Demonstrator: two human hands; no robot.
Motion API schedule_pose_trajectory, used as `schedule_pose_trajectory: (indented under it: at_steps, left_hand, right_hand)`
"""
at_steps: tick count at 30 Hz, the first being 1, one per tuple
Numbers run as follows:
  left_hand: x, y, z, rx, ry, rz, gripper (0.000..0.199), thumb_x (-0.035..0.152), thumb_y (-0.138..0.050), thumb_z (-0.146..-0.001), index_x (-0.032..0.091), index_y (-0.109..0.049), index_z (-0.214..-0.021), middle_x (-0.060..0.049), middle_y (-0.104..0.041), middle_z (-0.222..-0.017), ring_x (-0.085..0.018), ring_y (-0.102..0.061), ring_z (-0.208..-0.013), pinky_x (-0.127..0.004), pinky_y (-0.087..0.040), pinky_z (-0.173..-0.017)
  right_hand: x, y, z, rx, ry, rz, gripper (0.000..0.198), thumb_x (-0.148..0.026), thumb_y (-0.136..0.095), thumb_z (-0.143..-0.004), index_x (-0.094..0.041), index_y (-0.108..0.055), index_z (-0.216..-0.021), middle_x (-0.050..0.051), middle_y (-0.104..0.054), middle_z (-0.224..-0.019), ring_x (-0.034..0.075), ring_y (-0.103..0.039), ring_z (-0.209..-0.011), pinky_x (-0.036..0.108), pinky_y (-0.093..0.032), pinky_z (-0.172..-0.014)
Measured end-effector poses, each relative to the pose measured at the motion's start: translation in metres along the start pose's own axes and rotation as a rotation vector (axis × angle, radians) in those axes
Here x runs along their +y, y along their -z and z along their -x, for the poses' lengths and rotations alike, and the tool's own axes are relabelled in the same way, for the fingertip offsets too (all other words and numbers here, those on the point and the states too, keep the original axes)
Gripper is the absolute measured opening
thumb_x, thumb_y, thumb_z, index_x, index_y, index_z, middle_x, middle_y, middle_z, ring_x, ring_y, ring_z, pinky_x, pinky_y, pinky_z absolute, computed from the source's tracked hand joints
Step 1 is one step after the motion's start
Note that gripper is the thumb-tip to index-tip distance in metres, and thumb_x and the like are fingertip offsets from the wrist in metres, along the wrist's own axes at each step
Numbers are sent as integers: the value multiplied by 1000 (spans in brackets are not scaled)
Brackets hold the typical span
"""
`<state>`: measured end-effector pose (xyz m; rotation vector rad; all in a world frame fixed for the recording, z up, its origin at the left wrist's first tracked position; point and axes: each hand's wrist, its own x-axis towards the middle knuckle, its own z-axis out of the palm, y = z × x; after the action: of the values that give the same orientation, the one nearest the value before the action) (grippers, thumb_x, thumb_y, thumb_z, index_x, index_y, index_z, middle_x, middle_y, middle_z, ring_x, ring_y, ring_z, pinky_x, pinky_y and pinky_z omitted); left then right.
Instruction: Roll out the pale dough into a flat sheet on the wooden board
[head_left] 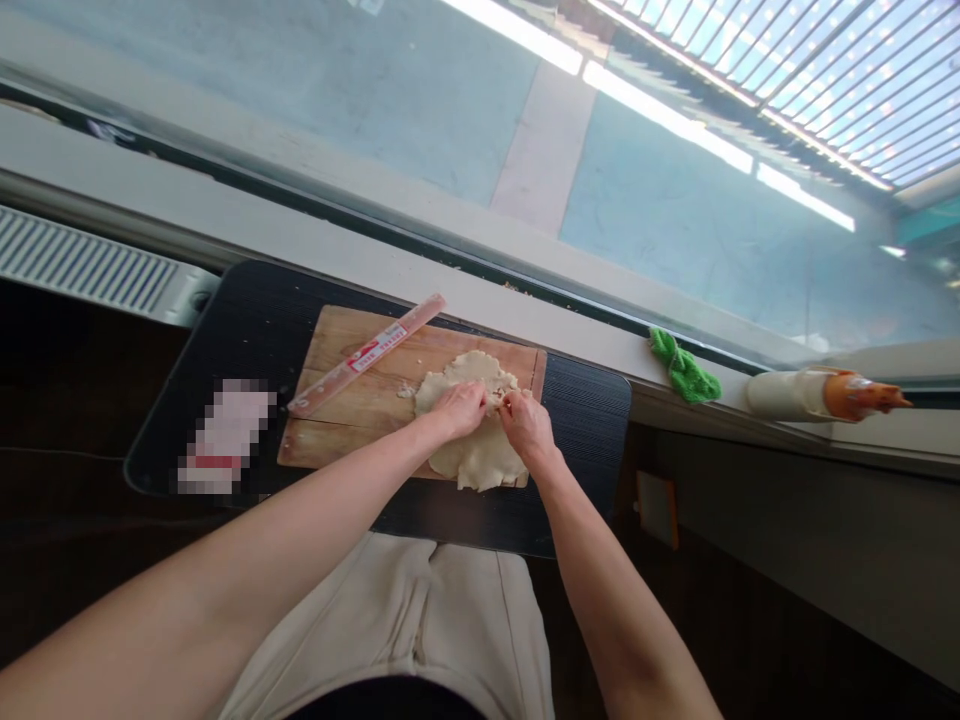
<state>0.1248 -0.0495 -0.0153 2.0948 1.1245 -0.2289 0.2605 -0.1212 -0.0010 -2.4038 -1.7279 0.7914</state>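
Note:
A flat, ragged-edged sheet of pale dough (480,455) lies on a wooden board (360,430), reaching over the board's near edge. My left hand (463,407) is on the dough's middle, its fingers curled and pinching at it. Close beside it, my right hand (527,425) pinches the dough at its right side with thumb and fingers together. Between the two hands the dough looks torn or bunched. A long pinkish, see-through strip with a printed label, like a ruler or a flat package (367,357), lies slantwise across the board's left part.
The board rests on a black table (589,420) against a white windowsill (480,290). A blurred-out pinkish item (229,435) lies on the table's left. On the sill are a green cloth (684,367) and a whitish bottle with an orange top (787,395). A radiator (97,265) stands at left.

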Motion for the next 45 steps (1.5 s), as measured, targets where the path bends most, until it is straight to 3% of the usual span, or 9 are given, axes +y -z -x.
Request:
schedule_pose_trajectory:
  at_steps: [5, 9, 13, 19, 24, 32, 35, 39, 45]
  left_hand:
    - [1, 1, 2, 7, 3, 9, 13, 23, -52, -79, 19, -57, -90, -7, -65, -97, -21, -61, -92, -32, -46, -81]
    - [2, 3, -1, -25, 63, 23, 14, 28, -46, -83, 20, -58, -84, -4, -66, -85, -19, -62, -77, -29, -47, -68]
    - [5, 1, -6, -24, 74, -3, 15, 32, -49, -81, 20, -58, -82, -7, -66, -88, -22, -62, -83, -32, -46, -72]
    - [4, 2, -7, -39, 32, -10, 10, 28, -54, -76, 21, -56, -82, -5, -66, -87, -21, -62, -83, -31, -46, -71]
    - [1, 2, -6, -33, 27, -11, 10, 27, -53, -76, 21, -55, -84, -5, -66, -89, -21, -62, -84, -31, -46, -71]
    - [2, -2, -4, 2, 31, -10, 11, 28, -54, -78, 20, -57, -86, -6, -65, -90, -21, -62, -88, -32, -47, -76]
    - [2, 0, 2, 26, 25, -3, 14, 27, -52, -80, 20, -57, -91, -7, -65, -94, -21, -62, -90, -32, -48, -78]
    - [0, 0, 14, 16, -3, -8, 18, 26, -44, -86, 19, -59, -92, -7, -65, -97, -20, -61, -91, -31, -47, -80]
    - [10, 3, 9, -95, 15, -52, 29, 24, -36, -88, 14, -63, -93, -13, -66, -99, -23, -62, -91, -34, -46, -81]
  right_hand:
    - [4, 1, 7, -80, -20, -119, 27, -22, -55, -83, -21, -54, -110, 2, -66, -91, 16, -61, -83, 24, -42, -71]
    - [5, 6, 0, -97, -130, -135, 16, -32, -50, -89, -24, -59, -98, 2, -67, -87, 17, -62, -81, 26, -42, -69]
    - [3, -2, -8, -136, -231, -151, 14, -33, -54, -87, -24, -60, -96, 3, -68, -91, 17, -63, -86, 25, -42, -72]
    - [4, 2, -6, -207, -168, -145, 17, -33, -54, -86, -26, -59, -100, 0, -67, -89, 16, -63, -84, 25, -44, -72]
    - [-1, 2, 3, -131, -124, -32, 12, -23, -54, -82, -23, -60, -91, 4, -66, -95, 18, -61, -89, 27, -43, -73]
    - [6, -10, -6, 26, -153, -249, 15, -29, -51, -86, -24, -65, -86, 1, -65, -91, 13, -60, -82, 23, -44, -74]
    - [7, -4, -8, 48, -198, -282, 17, -31, -52, -86, -24, -65, -96, 1, -67, -90, 14, -61, -82, 23, -44, -73]
    - [4, 5, -9, -7, -220, -340, 23, -33, -45, -90, -24, -64, -99, 1, -69, -87, 15, -62, -81, 23, -45, -72]
    - [-15, 2, -22, -154, -146, -222, 22, -17, -47, -85, -18, -68, -92, 10, -67, -106, 19, -62, -96, 28, -46, -82]
